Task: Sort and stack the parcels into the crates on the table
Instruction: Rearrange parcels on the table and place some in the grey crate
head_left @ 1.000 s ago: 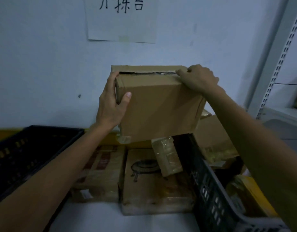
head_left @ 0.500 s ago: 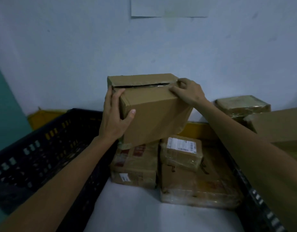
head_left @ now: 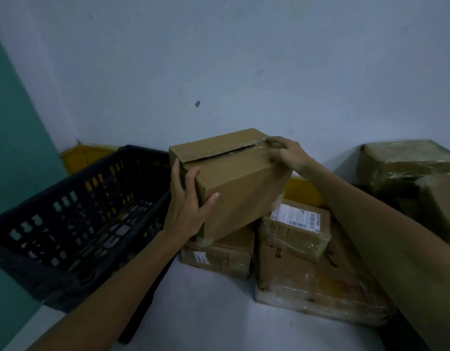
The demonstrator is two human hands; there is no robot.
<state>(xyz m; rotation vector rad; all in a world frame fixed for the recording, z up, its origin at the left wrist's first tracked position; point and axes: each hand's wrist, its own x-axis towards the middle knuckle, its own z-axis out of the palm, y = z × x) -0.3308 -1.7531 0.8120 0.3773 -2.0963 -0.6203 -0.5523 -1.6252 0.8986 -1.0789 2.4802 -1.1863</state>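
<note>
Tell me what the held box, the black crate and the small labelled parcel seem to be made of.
The held box: brown cardboard, matte, with folded flaps and shiny clear tape by the top slit. The black crate: likely moulded plastic, dull, walls pierced with regular slots. The small labelled parcel: cardboard under clear tape or film, judging by glossy wrinkles; white paper label.
</note>
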